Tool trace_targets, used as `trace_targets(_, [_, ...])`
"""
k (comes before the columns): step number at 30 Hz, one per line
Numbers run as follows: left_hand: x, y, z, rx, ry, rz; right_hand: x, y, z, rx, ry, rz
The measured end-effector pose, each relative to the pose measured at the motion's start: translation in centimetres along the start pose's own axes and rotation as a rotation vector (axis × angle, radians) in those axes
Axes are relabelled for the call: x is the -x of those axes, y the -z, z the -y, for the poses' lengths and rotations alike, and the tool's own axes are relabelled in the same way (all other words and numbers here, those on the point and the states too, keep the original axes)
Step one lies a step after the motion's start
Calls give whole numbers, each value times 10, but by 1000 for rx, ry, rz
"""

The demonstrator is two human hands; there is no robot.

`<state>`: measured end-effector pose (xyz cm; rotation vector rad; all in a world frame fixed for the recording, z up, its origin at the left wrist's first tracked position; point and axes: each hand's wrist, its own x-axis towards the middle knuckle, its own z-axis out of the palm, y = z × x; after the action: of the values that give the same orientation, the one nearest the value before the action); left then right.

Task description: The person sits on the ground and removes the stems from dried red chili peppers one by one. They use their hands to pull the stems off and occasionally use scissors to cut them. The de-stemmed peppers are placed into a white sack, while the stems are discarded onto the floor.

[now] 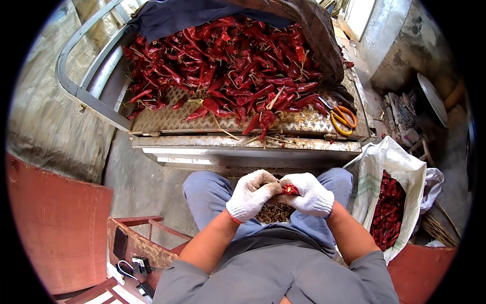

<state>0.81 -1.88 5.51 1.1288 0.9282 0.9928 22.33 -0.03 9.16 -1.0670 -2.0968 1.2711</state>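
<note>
Both hands wear white knitted gloves and meet above my lap. My right hand (306, 193) is closed around a dried red chili pepper (290, 189), whose end shows between the fingers. My left hand (255, 194) touches the pepper's near end with pinched fingertips; whether a stem is between them cannot be told. Beyond my knees, a heap of dried red chili peppers (228, 64) lies on a metal truck bed (178, 114). Scissors with orange and yellow handles (343, 119) lie at its right edge. Dry stems (275, 213) are piled below my hands.
At right stands a white woven sack (370, 190) holding red peppers. A grey metal rail (72, 76) curves at the bed's left. Dark cloth (182, 15) covers the heap's far side. At lower left, a phone (120, 243) and chargers (141, 265) rest on a worn red wooden surface.
</note>
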Motion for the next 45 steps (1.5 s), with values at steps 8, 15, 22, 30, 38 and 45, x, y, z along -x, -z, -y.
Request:
trace_targets(8, [13, -14, 28, 884, 186, -34, 10, -14, 1, -77, 68, -121])
trace_targets(15, [-10, 16, 44, -230, 127, 2, 42, 13, -3, 1, 30, -256])
trace_targets(22, [-33, 36, 21, -791, -219, -274, 202, 127, -94, 751, -611, -792])
trace_targets(30, [-129, 26, -32, -956, -368, -425, 201, 107, -103, 417, -492, -994])
trace_targets(38, [-175, 41, -17, -438, -469, -550, 60, 36, -35, 2, -208, -562])
trace_targets(45, [-139, 25, -20, -49, -378, -466, -36, 38, -37, -604, -219, -596])
